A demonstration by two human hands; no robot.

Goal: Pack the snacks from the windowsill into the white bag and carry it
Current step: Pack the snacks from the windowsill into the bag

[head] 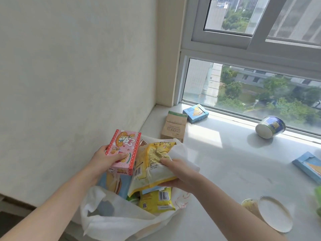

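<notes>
My left hand (104, 158) grips a pink box (123, 151), my right hand (178, 171) a yellow packet (156, 164); I'd lower both upright into the white bag (111, 218).

Plain cream wall (69, 66) on the left, running into the corner where a grey-framed window (251, 49) looks far down onto trees (232, 89) and pale buildings (199, 80), and daylight pours through, throwing a bright patch (203, 136) across the pale windowsill (225, 164).

Open white bag (111, 218) on the windowsill (225, 162), full of snack packs (156, 200); pink box (124, 150) and yellow pouch (154, 164) at its mouth
</notes>
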